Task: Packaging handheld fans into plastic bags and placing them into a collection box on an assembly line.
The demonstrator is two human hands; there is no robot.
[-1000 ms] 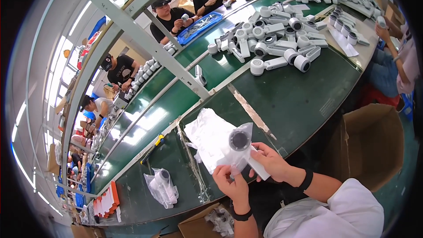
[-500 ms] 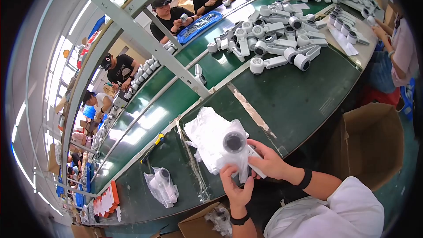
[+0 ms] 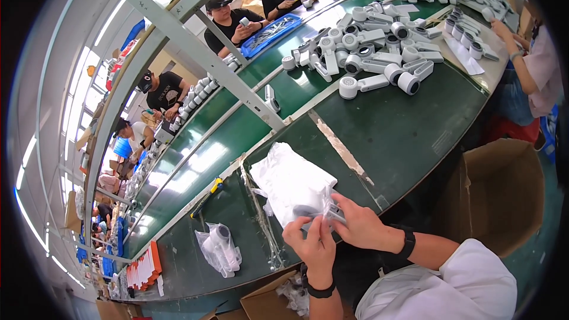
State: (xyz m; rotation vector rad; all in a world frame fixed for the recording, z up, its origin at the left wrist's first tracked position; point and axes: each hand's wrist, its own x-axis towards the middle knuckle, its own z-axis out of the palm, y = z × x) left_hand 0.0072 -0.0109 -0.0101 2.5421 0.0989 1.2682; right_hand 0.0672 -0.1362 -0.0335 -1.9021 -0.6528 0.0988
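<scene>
Between my hands is a white-and-grey handheld device [image 3: 308, 208] with a round head and a straight handle, inside a clear plastic bag. My right hand [image 3: 363, 222] is closed around the handle end. The fingers of my left hand [image 3: 314, 246] pinch the bag close to the handle. Just beneath lies a stack of white plastic bags [image 3: 290, 175] on the green table [image 3: 403, 136]. To the left, another bagged device [image 3: 219, 249] rests on the table. The far side of the held device is hidden.
A large heap of similar devices [image 3: 367, 41] covers the far right of the table. A yellow cutter knife [image 3: 207, 197] and orange-and-white boxes [image 3: 144, 272] lie left. Open cartons [image 3: 504, 195] stand right and below. A metal post [image 3: 201, 53] rises ahead; co-workers sit beyond.
The device has tipped over, so its round front no longer faces up. My left fingers have moved up to the bag by the handle, and my right hand has shifted slightly.
</scene>
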